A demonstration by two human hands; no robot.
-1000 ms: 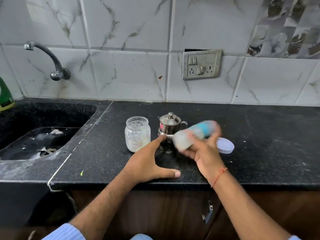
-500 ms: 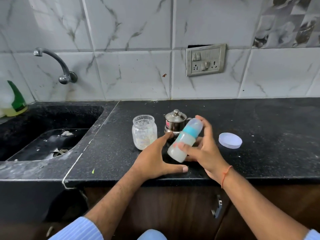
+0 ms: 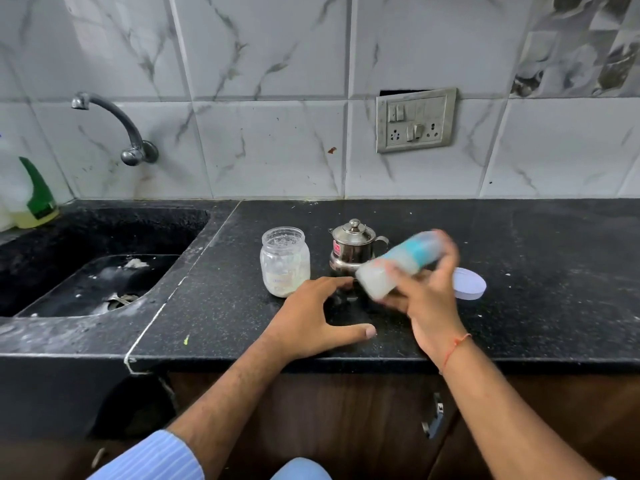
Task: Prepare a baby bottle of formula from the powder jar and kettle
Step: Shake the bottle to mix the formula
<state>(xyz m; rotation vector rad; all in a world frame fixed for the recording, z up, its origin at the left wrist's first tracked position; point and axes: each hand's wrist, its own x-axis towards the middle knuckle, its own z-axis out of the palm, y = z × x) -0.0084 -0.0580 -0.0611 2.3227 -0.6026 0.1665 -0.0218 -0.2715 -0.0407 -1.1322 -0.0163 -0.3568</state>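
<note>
the right hand [image 3: 427, 299] grips the baby bottle [image 3: 398, 263] above the table [image 3: 554, 271], fingers wrapped round it; the bottle lies tilted, teal collar up toward the right, milky base down toward the left, and both are blurred. the left hand [image 3: 311, 315] rests flat on the table just left of it, fingers spread wide and holding nothing. directly beyond the hands stands the steel kettle [image 3: 351, 245], lid on, and left of that the open powder jar [image 3: 284, 261], with white powder low inside. a white lid [image 3: 471, 288] lies just behind the right hand. far off to the left are the sink [image 3: 93, 265] and tap [image 3: 117, 128].
</note>
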